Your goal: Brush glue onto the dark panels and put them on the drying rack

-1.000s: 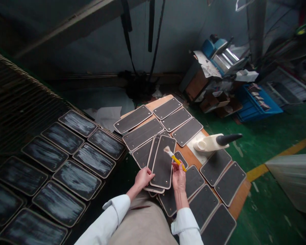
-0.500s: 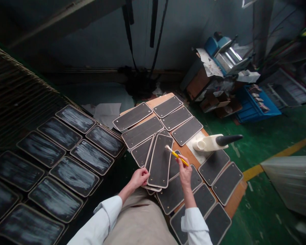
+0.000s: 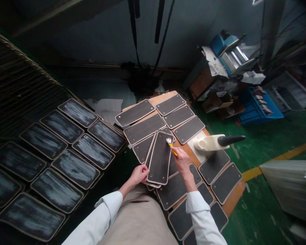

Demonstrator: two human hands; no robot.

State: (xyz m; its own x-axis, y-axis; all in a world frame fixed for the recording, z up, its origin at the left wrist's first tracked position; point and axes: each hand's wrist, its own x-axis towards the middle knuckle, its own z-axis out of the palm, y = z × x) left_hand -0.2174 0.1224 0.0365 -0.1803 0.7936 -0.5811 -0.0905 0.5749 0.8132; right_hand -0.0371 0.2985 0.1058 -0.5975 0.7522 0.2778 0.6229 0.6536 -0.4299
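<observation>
My left hand (image 3: 139, 174) pinches the lower left edge of a dark rectangular panel (image 3: 160, 160) with rounded corners, a pale rim and small holes near its ends. This panel lies slanted on top of other similar panels, close to my body. In my right hand (image 3: 181, 160) is a paintbrush (image 3: 171, 144) with a yellow handle. Its pale bristles are at the panel's upper right part; whether they touch it I cannot tell. Right of the brush, a cream-coloured container (image 3: 211, 143) with a black tapered end stands on the board.
More dark panels (image 3: 145, 129) cover much of the wooden board (image 3: 236, 197). On the left, rows of panels with whitish streaks (image 3: 75, 168) lie beside a wire rack (image 3: 17, 75). Behind to the right are a blue roller machine (image 3: 232, 54) and a blue crate (image 3: 260, 112).
My right hand has moved slightly up and left, and the brush now points more steeply up. My left hand keeps its hold on the panel. The whole view has shifted a little.
</observation>
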